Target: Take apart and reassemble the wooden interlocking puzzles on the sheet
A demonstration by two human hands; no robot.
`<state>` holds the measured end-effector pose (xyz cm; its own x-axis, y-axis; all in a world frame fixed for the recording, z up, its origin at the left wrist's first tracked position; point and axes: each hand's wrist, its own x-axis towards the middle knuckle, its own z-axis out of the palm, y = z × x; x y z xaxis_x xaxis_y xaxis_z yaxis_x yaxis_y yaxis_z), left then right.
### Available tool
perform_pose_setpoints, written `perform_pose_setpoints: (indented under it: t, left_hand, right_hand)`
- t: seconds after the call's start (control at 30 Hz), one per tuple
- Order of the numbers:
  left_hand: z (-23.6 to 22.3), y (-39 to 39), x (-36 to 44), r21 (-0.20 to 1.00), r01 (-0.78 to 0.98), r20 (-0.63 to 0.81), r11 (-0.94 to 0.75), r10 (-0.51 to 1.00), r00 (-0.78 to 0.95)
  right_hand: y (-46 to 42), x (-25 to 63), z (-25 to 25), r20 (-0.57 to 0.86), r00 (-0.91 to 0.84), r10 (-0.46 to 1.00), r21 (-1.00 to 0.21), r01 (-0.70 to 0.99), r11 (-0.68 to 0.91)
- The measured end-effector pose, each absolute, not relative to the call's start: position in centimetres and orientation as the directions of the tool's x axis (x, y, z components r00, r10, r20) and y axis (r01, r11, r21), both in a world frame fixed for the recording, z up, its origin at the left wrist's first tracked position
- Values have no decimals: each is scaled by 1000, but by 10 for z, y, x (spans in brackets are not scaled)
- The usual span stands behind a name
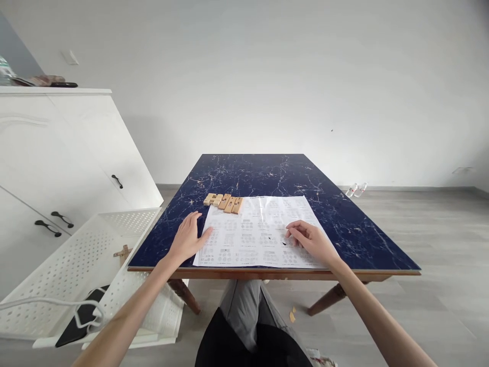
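A white printed sheet (pixel 255 229) with rows of small grey diagrams lies on the dark blue marbled table (pixel 252 173). Several notched wooden puzzle pieces (pixel 229 203) sit close together at its upper left corner, partly on the paper. My left hand (pixel 188 237) rests with fingers spread at the sheet's left edge, its thumb over the paper, and holds nothing. On the right part of the sheet lies my right hand (pixel 311 240), fingers loosely bent and a little apart, with nothing visible in them. Small black marks or bits (pixel 283 243) show just left of its fingertips.
To the left stand a white cabinet (pixel 76 148) and a white perforated basket (pixel 87 250) holding a dark flat object, a white cable (pixel 49 302) and a wooden piece (pixel 123 252). My legs (pixel 240 311) are below the table. White slippers (pixel 356 190) stand by the wall.
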<state>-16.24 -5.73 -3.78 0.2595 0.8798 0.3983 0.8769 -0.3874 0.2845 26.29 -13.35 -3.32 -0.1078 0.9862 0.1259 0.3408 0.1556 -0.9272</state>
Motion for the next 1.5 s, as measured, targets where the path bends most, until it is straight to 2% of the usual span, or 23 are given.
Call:
perform_pose_setpoints:
  t: [0.53,0.93,1.3,1.5]
  left_hand:
    - [-48,-26,-171,288,875,386,-390,883,267]
    - [-41,17,-142,257,854,349,-452,867,355]
    - [-43,34,-132,220,891,247,-396,907,342]
    - [-41,33,-130,206,895,276,-397,901,336]
  right_hand:
    - [-132,264,-41,152,-85,985,-928,330,172]
    - [-130,265,-44,155,-70,985,-927,335,170]
    - [-130,266,-45,140,-73,987,-928,338,157]
    - [-129,267,-47,147,-69,987,-929,334,162]
